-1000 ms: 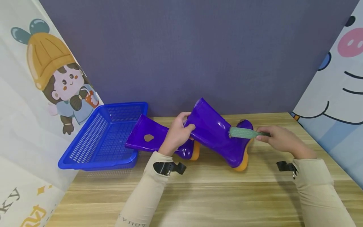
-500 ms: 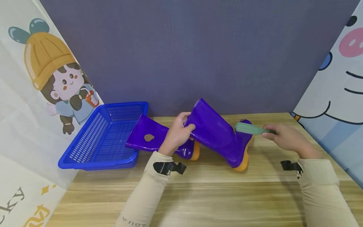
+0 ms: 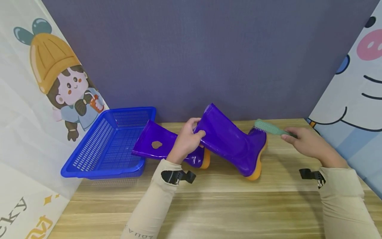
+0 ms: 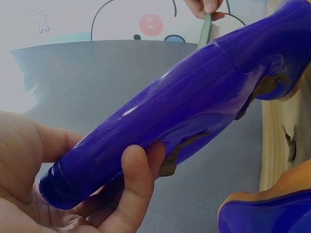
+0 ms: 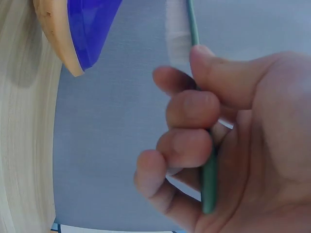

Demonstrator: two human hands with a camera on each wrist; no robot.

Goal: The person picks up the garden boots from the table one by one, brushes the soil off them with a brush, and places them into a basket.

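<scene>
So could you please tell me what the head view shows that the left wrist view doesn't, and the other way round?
Only the head view shows the blue basket, the wooden table and the second boot's shaft with its brown spot. Only the left wrist view shows brown smears on the underside of the held boot. Both show the left hand gripping that boot's shaft and the right hand holding the green brush.

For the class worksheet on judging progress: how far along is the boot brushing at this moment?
Done: nothing looks clean yet. In hand: the left hand grips the shaft of the tilted boot, heel on the table; the right hand holds the brush at its toe. Left: brown smears show on this boot in the left wrist view, and the other boot, lying by the basket, has a brown spot.
</scene>
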